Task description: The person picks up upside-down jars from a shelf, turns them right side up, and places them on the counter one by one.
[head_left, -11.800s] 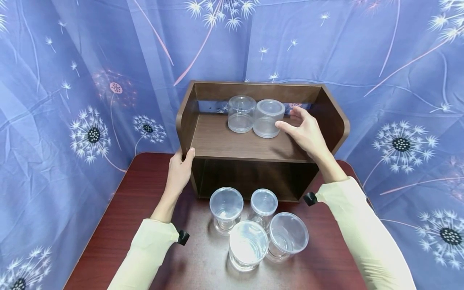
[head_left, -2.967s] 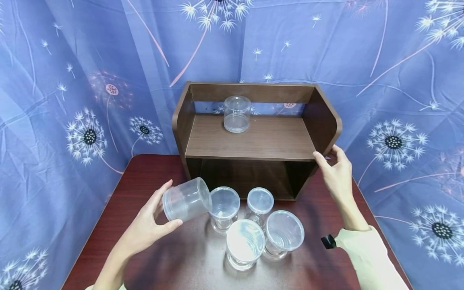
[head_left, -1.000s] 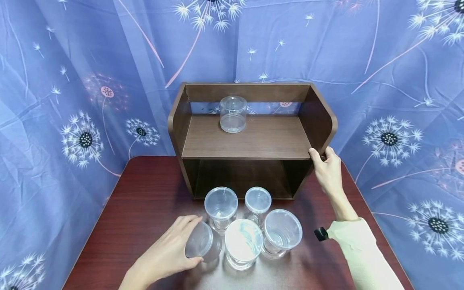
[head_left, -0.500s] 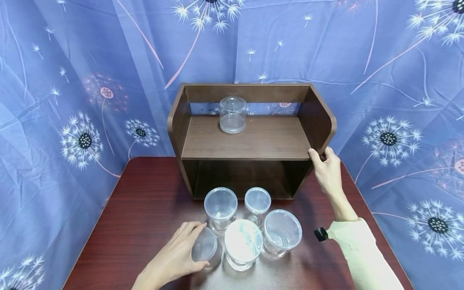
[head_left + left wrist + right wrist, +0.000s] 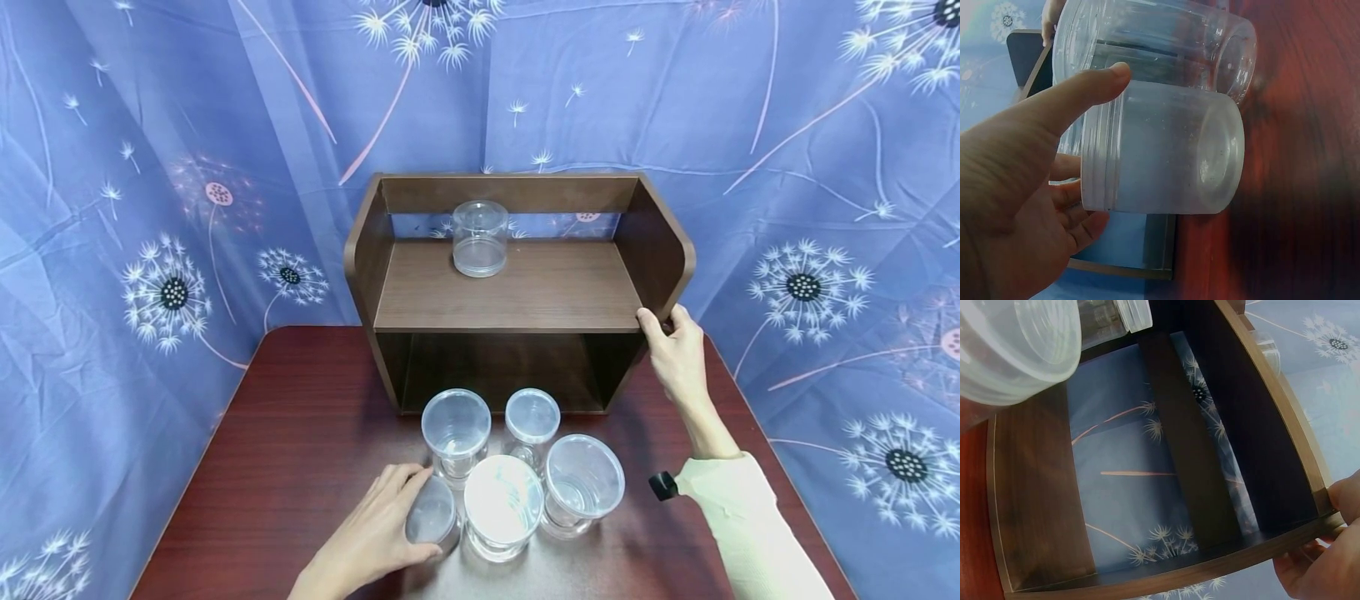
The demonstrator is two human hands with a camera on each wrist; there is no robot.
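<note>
My left hand [image 5: 375, 533] grips a clear plastic jar [image 5: 433, 515] near the front of the table. In the left wrist view the thumb and fingers are round the lid end of that jar [image 5: 1163, 150], its base towards the red-brown tabletop. Just right of it stand several larger clear jars with lids; the bright front jar [image 5: 504, 504] is nearest. My right hand [image 5: 677, 354] holds the right side of the brown wooden shelf [image 5: 510, 292], thumb on the front edge. The right wrist view shows the fingers behind the side panel [image 5: 1172, 578].
One clear jar [image 5: 480, 240] stands on the shelf's upper board, left of the middle. The other table jars include a back left jar [image 5: 456, 425], a small jar [image 5: 532, 417] and a right jar [image 5: 585, 475]. A blue dandelion-print curtain [image 5: 187, 100] surrounds the table [image 5: 285, 417].
A second jar left the upper board and came down to the table in my left hand, tilted, then upright beside the others. My right hand went from near that jar to the shelf's right side.
</note>
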